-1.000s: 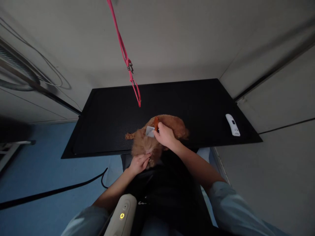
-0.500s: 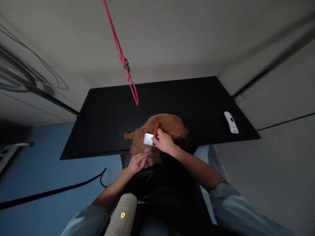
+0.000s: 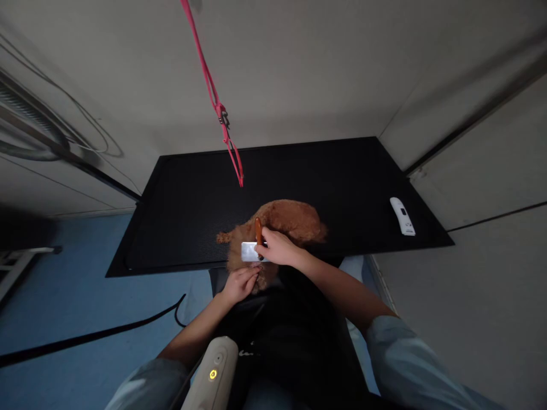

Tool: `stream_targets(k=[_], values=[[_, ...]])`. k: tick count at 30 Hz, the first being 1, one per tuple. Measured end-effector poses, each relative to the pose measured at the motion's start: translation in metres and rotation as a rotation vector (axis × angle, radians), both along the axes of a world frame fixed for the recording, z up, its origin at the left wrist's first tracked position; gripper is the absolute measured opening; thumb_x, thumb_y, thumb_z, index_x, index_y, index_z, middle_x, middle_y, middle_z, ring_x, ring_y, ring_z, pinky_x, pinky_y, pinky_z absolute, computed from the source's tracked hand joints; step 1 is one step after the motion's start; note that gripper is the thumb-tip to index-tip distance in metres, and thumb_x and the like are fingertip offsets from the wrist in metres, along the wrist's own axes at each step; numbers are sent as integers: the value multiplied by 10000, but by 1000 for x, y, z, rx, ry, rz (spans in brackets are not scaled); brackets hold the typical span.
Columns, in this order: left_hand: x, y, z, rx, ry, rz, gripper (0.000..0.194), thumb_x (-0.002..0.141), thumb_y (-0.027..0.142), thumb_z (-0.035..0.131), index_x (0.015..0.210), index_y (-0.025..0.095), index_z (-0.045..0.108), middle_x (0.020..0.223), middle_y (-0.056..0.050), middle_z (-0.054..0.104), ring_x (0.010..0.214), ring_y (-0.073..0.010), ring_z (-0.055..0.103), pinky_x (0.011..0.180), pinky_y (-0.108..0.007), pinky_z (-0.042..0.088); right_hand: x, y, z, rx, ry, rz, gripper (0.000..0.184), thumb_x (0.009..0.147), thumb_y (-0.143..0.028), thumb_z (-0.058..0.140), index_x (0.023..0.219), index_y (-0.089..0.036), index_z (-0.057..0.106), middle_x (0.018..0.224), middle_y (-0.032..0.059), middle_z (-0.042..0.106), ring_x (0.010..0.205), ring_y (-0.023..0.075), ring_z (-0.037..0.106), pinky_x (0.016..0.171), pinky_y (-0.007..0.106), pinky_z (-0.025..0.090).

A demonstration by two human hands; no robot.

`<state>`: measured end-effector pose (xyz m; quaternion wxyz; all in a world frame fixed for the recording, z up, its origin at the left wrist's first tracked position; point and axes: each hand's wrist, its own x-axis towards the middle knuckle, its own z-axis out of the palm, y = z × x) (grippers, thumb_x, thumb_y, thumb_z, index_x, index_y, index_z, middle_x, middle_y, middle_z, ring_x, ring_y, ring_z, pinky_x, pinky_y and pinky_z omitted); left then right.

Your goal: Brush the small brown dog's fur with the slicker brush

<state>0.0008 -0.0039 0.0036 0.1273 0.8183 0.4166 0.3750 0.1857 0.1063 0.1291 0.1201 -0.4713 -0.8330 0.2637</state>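
A curly-haired brown dog (image 3: 294, 219) lies on the black table (image 3: 183, 199), its near end reaching over the front edge against my apron. In my right hand (image 3: 277, 247) is a slicker brush (image 3: 250, 251) with a brown handle and a flat metal back. The brush head lies over the dog's fur, bristles hidden underneath. My left hand (image 3: 240, 283), fingers pinched together, grips the dog's fur just below the brush. Which body part it holds cannot be made out.
A pink grooming loop (image 3: 228, 131) hangs above the table. A white clipper-like device (image 3: 402, 216) lies at the table's right end. A pale device with a lit yellow button (image 3: 212, 374) is close in front of me. A black bar (image 3: 85, 337) crosses the lower left.
My right hand has moved the slicker brush left and toward me, closer to my left hand. The brush handle now leans the other way. My left hand keeps its grip.
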Motion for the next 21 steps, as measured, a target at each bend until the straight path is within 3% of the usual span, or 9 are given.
stream_targets(k=[4,8,12,17,21], values=[[0,-1,-1,-2,0,2,294,866,131,511,1138,182,611,962,-88,722,831,-154,693,720,-261,580,-2,-2,-2,155,-47,-142,229,903,-358,457,1006,-159,500,1008,132,636,973,240,593,829,334,428],[1,-2,-2,9,28,-4,280,869,140,508,1127,182,611,932,-82,724,808,-152,694,699,-260,580,-3,-3,-4,89,-51,-7,240,881,-383,494,1000,-175,497,944,98,652,866,225,621,749,316,449],[2,-1,-2,1,38,11,291,866,133,511,1138,181,603,935,-85,721,785,-147,689,684,-258,578,-4,-1,-3,177,-45,-137,233,902,-365,462,1017,-164,492,1009,125,639,954,239,606,800,329,438],[3,-2,0,6,36,-2,304,863,124,508,1146,188,600,971,-86,718,860,-158,688,745,-279,580,-4,0,-2,51,-31,31,225,874,-377,505,994,-186,496,921,74,656,829,214,626,724,303,450],[3,-3,-1,3,31,10,302,863,129,507,1142,186,607,961,-88,721,829,-153,692,723,-262,581,-4,0,1,202,-11,-188,228,901,-349,455,1017,-156,495,1023,139,630,983,246,591,832,338,432]])
